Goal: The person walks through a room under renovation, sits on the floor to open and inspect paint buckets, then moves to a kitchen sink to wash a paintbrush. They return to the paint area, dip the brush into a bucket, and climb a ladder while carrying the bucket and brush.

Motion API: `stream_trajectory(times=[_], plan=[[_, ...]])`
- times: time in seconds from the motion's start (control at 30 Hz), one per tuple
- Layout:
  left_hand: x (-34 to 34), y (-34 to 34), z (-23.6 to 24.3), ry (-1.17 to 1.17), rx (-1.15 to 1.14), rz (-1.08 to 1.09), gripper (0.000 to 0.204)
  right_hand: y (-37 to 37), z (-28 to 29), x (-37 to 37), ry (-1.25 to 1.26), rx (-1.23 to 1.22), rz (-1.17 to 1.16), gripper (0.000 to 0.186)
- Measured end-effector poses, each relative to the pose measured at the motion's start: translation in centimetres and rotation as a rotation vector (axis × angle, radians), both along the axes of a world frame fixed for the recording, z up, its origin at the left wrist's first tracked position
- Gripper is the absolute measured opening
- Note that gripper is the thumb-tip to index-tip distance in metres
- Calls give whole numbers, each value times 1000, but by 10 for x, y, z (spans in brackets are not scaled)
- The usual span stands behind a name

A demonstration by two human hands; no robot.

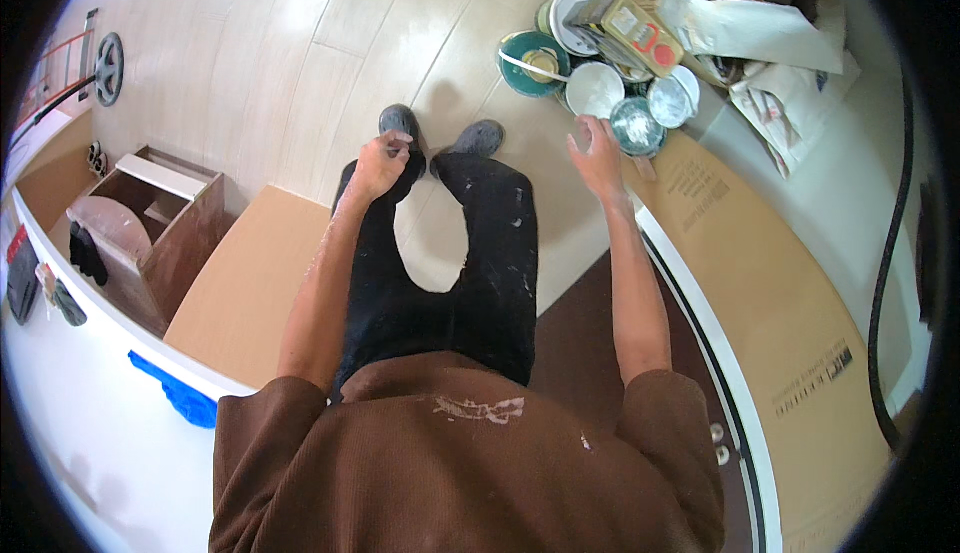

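Note:
My left hand (pixel 381 165) is held out above my left shoe (pixel 402 125), its fingers loosely bent and the tips slightly apart. Nothing shows in it. My right hand (pixel 598 161) is raised beside a cluster of buckets, thumb and fingers apart and nothing between them. Closest to its fingertips are a dark green tub (pixel 638 126) smeared with white and a white-lidded bucket (pixel 594 90). Just behind these is a green bucket (pixel 532 65) with a white handle. Pale dust marks both hands and forearms.
A rectangular metal can (pixel 625 33) lies on the buckets near crumpled paper sacks (pixel 785 103). Cardboard sheets (pixel 790 283) run along the right, beside a black cable (pixel 888 283). At left stands a dusty wooden cabinet (pixel 165 243), with a wheel (pixel 109 69) farther off.

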State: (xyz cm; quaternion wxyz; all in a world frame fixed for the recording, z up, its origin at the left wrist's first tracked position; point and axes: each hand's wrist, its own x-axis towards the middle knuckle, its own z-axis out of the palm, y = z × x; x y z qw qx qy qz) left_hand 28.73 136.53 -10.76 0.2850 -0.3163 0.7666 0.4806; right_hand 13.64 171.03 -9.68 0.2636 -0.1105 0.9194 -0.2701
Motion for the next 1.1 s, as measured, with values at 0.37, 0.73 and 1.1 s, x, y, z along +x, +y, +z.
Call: stream_trajectory(times=[0.37,0.73,1.1], plan=[[-136,27,-179,396,-33,-591,39,-50,-195,-65,90,109,180,81],[-170,88,-283,174,-22,-561,37,-30,-220,-91,113,13,360,67],[-106,133,-303,187,335,233,28,-43,-193,-67,230,-120,293,63]])
